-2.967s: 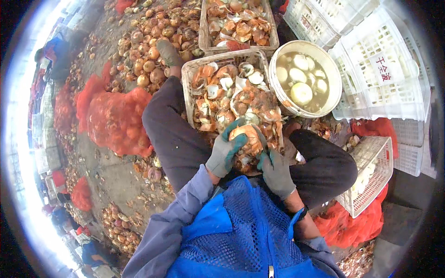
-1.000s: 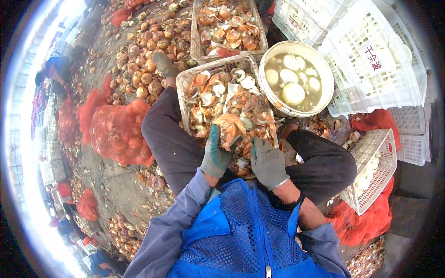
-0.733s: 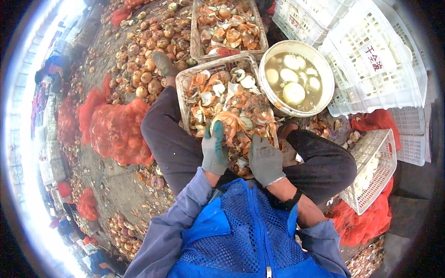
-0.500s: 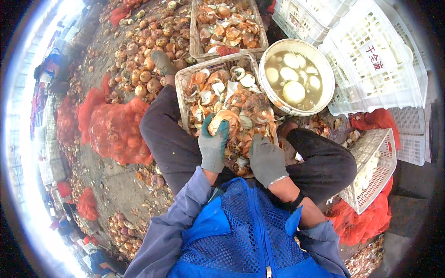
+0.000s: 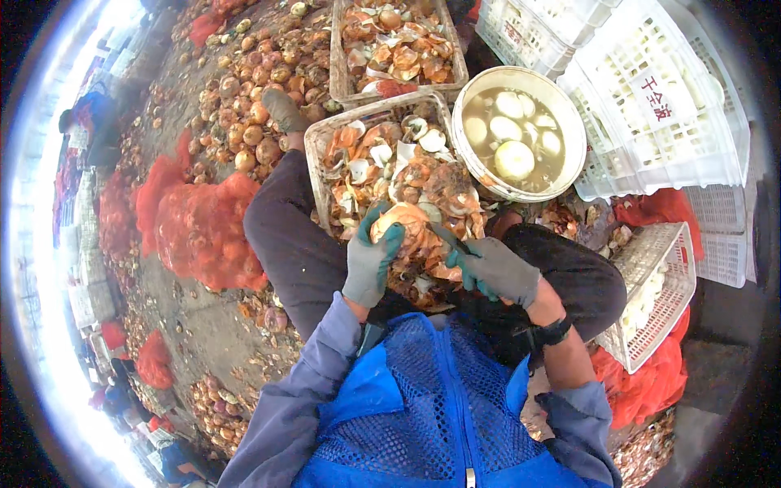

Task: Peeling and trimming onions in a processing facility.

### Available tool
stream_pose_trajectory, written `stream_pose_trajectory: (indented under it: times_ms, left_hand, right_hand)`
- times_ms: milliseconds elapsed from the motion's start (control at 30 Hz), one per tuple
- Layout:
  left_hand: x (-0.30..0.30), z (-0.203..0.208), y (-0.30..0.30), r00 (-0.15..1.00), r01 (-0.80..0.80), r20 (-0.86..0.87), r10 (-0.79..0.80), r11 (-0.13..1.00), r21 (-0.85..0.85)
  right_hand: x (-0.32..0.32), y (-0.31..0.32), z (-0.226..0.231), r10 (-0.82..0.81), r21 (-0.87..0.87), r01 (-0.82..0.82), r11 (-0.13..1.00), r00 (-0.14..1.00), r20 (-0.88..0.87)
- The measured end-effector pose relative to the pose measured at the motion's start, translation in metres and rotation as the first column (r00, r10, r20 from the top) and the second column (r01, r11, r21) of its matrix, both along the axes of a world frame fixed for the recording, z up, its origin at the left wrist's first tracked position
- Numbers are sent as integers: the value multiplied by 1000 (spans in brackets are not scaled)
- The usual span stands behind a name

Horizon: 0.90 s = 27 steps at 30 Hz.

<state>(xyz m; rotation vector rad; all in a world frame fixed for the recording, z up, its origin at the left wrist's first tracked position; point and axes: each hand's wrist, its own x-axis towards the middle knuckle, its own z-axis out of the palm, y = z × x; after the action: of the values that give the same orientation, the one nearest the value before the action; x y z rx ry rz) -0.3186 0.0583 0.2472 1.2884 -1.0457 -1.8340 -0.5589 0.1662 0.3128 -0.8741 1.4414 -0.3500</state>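
My left hand (image 5: 370, 264), in a grey glove with green fingers, is closed around an onion (image 5: 399, 220) whose orange-brown skin hangs loose. In my right hand (image 5: 498, 268), gloved the same way, is a knife (image 5: 443, 237) with a short dark blade, its tip at the onion's right side. Both hands are over the near part of a shallow plastic crate (image 5: 317, 183) that lies between my legs. Onion skins and scraps (image 5: 358, 171) fill the crate.
Beyond it lies another crate (image 5: 338, 61) of skins. At its right stands a white bucket (image 5: 576, 154) with peeled onions in cloudy water. White crates (image 5: 606, 106) are stacked farther right. Unpeeled onions (image 5: 244, 114) and a red mesh sack (image 5: 207, 228) lie at left.
My right hand has turned and lifted from the crate's near right side, bringing the knife up against the onion. My left hand, still holding the onion, has shifted only slightly.
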Motion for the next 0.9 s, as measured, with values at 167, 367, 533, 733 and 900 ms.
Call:
stream_pose_trajectory:
  times_ms: [167,367,533,733,900]
  left_hand:
    - [23,-22,4,949,247,-187,-252,968,-54]
    - [12,-32,3,896,97,-443,37,956,276]
    - [8,-12,9,938,142,-337,-76,974,175]
    - [6,12,10,940,248,-278,-198,955,160]
    - [0,8,15,940,254,-256,-227,964,81]
  right_hand:
    - [-18,17,-7,-49,5,50,999,933,357]
    - [24,28,-16,-230,-403,206,891,973,-10]
    - [40,19,-58,-389,-758,-422,497,673,-630]
    - [40,15,-58,-332,-757,-116,643,848,-413]
    - [42,20,-56,-407,-812,-328,484,737,-540]
